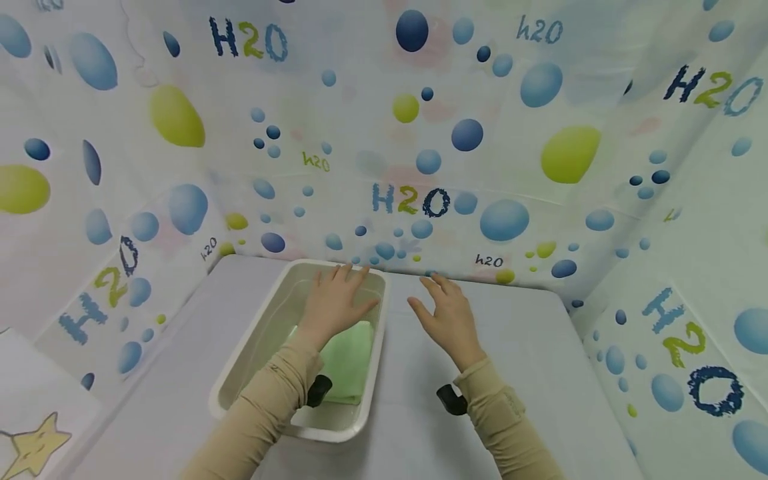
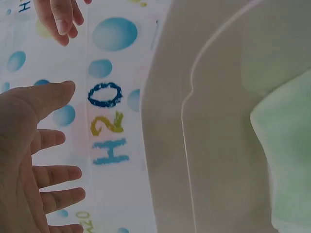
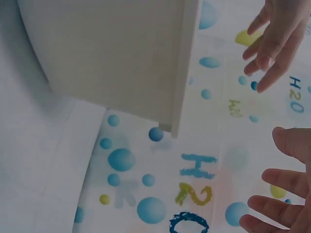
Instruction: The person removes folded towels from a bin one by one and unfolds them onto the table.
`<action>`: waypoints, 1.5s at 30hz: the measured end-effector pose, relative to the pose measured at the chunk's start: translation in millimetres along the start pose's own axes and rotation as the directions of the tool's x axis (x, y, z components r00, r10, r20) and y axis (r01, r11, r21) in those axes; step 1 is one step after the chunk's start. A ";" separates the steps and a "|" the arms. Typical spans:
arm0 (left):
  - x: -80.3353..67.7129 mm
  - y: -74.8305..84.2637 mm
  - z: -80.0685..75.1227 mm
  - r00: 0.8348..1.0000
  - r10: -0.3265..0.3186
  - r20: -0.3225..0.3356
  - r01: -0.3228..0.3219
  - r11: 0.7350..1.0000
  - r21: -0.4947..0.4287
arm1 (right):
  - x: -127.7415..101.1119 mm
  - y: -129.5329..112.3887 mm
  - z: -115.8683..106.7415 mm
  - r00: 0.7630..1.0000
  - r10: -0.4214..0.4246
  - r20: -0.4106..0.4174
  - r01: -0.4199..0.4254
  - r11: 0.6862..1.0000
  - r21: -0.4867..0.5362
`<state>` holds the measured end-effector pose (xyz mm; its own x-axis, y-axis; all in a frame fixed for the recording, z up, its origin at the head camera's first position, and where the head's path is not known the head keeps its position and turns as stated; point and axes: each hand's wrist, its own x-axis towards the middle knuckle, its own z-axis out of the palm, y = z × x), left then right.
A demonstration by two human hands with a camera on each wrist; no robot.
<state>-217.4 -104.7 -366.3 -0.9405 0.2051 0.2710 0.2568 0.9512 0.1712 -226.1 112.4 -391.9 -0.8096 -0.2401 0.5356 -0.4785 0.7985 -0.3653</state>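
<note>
A white plastic basin (image 1: 264, 333) stands on the left half of the table. Inside it lies a folded light green cloth (image 1: 351, 363), partly covered by the left forearm in the head view. My left hand (image 1: 337, 300) hovers above the basin with fingers spread, touching nothing. Over the table just right of the basin, my right hand (image 1: 449, 319) is held up, its fingers extended and apart from everything. In the left wrist view the green cloth (image 2: 286, 150) shows at the right, away from the left hand (image 2: 29, 155). The basin's outer wall (image 3: 112, 58) fills the upper left of the right wrist view.
The table (image 1: 528, 373) has a white cover. Behind and beside it hangs a white curtain (image 1: 360, 133) printed with blue and green drops and H2O lettering. A yellow star (image 1: 42, 443) is drawn on something white at lower left. Each wrist wears a black strap piece (image 1: 451, 400).
</note>
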 end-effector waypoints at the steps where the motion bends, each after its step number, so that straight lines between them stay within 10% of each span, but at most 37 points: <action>1: -0.1 -3.8 -0.2 1.000 -0.008 -0.003 0.008 1.000 0.003 | 1.5 -2.9 1.5 1.000 0.004 0.002 -0.004 1.000 0.007; 19: -15.6 -66.7 1.8 0.976 -0.214 -0.024 0.213 0.975 -0.057 | 31.4 -56.2 21.0 0.995 -0.102 0.006 0.099 0.979 0.180; 37: -8.5 -106.8 18.6 0.869 -0.422 0.260 0.480 0.847 -0.230 | 50.2 -95.2 38.5 0.982 -0.186 -0.031 0.188 0.954 0.235; 45: -8.7 -127.3 19.9 0.869 -0.354 0.345 0.466 0.821 -0.330 | 54.3 -114.2 68.7 0.994 -0.109 0.003 0.105 0.962 0.252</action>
<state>-246.4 -222.9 -409.3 -0.9852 -0.0793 -0.1520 -0.1538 0.8004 0.5794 -238.9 -29.8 -373.4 -0.7535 -0.3275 0.5701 -0.6309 0.6040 -0.4869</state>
